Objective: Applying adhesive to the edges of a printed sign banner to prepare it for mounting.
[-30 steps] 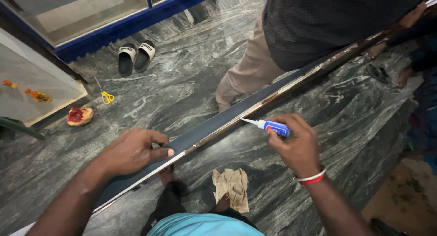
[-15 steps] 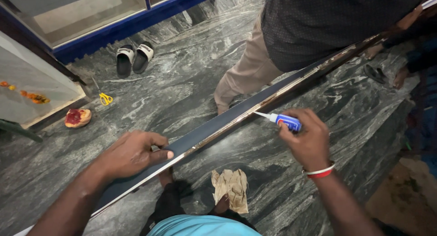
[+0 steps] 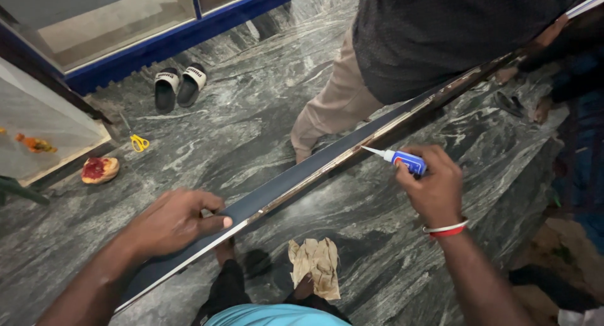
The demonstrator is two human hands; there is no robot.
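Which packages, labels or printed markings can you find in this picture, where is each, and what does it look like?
Small glue tube: held in the right hand over the long dark strip; white nozzle, blue label with a red patch.
Pair of black slide sandals: on the grey marble floor by the blue-framed glass cabinet; white bands with dark print.
No signs or screens.

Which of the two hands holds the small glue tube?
The right hand, wearing a red-and-white wristband, holds the glue tube; the left hand only rests on the long dark strip.
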